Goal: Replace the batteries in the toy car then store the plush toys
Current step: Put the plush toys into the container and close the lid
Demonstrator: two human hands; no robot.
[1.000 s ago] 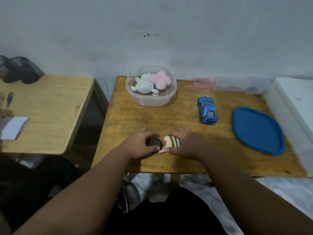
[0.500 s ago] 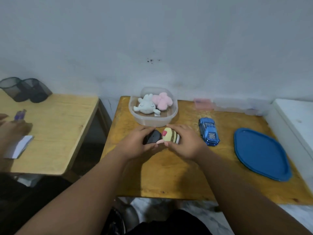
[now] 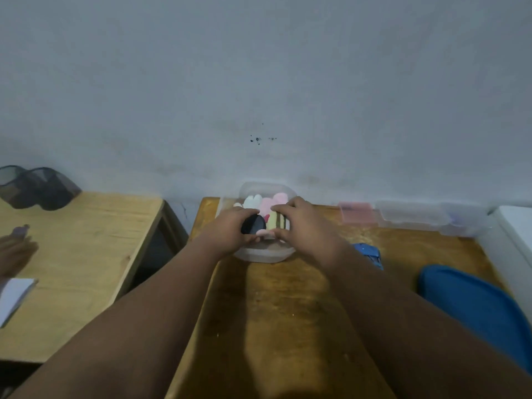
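Both hands [image 3: 230, 228] [image 3: 299, 223] have carried the striped plush [image 3: 277, 223] over the container [image 3: 259, 254], fingers clasping it.

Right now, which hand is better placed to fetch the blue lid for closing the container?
The right hand, probably. The blue lid lies on the table's right side, beside the right forearm. The left hand would need to cross over the container. Both hands hold the striped plush over it.

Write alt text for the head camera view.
Both hands, left hand and right hand, hold a striped bee plush toy over a clear plastic container already holding a white plush and a pink plush. On the wooden table, a blue toy car and blue lid sit to the right.
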